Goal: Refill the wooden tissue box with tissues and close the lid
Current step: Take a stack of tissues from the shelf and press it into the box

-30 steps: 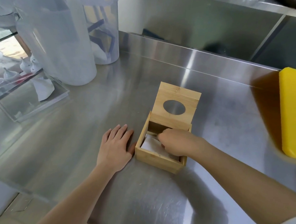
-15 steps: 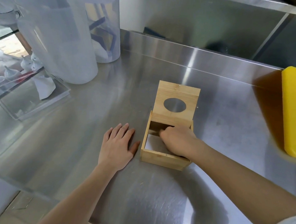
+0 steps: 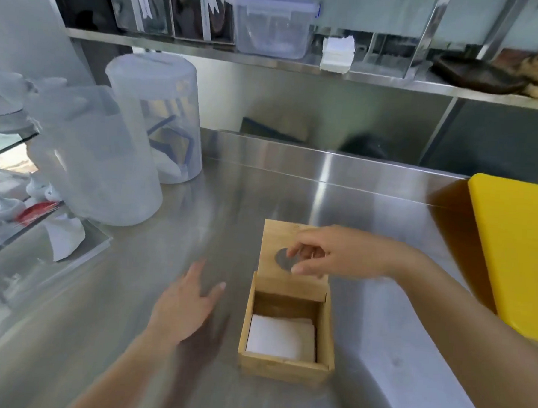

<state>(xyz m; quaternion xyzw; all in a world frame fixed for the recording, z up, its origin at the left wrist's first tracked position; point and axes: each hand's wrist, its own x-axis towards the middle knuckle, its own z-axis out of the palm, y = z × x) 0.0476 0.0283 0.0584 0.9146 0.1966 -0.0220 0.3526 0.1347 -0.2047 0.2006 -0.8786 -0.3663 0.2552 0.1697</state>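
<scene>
While left hand (image 3: 187,305) hovers open, right hand (image 3: 330,254) (fingers curled) fronts lid (image 3: 278,238).

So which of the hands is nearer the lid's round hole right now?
Right. The right hand is at the upright lid, fingers over its round hole. The left hand is lower, beside the wooden box, clear of the lid.

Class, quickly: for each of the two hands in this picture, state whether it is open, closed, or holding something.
Left hand: open, flat, holding nothing.
Right hand: open, fingers loosely curled in front of the raised lid, holding nothing.
</scene>
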